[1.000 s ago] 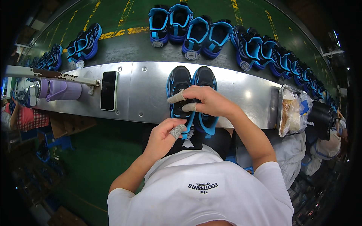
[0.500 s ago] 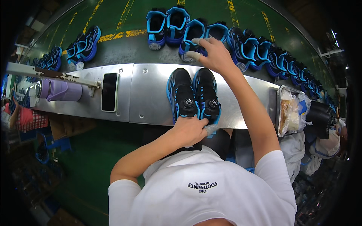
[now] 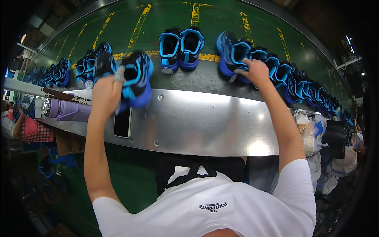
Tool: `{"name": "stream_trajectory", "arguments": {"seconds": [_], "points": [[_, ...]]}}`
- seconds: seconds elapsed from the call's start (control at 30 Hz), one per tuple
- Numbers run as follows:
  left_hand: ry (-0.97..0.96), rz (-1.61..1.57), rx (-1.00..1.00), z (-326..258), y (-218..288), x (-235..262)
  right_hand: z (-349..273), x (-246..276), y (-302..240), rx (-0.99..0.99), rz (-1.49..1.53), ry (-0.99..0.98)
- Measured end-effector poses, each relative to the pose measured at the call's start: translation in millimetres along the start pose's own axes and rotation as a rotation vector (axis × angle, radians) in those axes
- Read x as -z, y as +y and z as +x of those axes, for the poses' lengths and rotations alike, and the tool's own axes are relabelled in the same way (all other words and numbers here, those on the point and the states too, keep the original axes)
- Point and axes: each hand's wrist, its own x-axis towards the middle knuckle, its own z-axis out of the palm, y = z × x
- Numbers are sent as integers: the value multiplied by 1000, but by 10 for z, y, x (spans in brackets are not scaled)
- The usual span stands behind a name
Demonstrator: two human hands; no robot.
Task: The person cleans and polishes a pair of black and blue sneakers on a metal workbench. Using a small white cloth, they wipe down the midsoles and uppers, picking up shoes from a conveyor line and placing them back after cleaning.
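Observation:
My left hand (image 3: 106, 94), with a grey cover on one finger, is closed on a pair of black-and-blue sneakers (image 3: 137, 79) at the left. The pair hangs above the bench's back edge and partly covers a phone (image 3: 122, 124). Farther right, the fingers of my right hand (image 3: 257, 74) are closed at the heel of another black-and-blue sneaker (image 3: 227, 55) on the dark strip behind the bench. Its mate stands close by, partly behind my hand. Between my hands a third pair of sneakers (image 3: 191, 51) stands upright, heels toward me.
The metal bench (image 3: 205, 126) runs across in front of me. On it are a purple bottle (image 3: 71, 110) at the left, under a pale metal bar (image 3: 29, 87), and a tray of bagged items (image 3: 310, 132) at the right. Rows of sneakers (image 3: 304, 89) line both sides.
The sneakers that lay before me on the bench have been lifted away left in my left hand. My right hand has moved right to a different sneaker and closed on it.

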Motion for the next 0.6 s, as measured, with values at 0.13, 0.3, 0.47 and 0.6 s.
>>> {"name": "stream_trajectory", "arguments": {"seconds": [0.13,0.3,0.47,0.6], "points": [[-93,202,-202,970,-973,-374,275,216,79,-97,-118,-44],[-4,364,93,1267,-1297,-947,611,664,-815,118,570,11],[-22,-146,-331,1085,-177,-1239,854,82,-1525,297,744,-58],[-120,-193,-145,856,-156,-1696,626,-95,-1790,113,845,-229]]}}
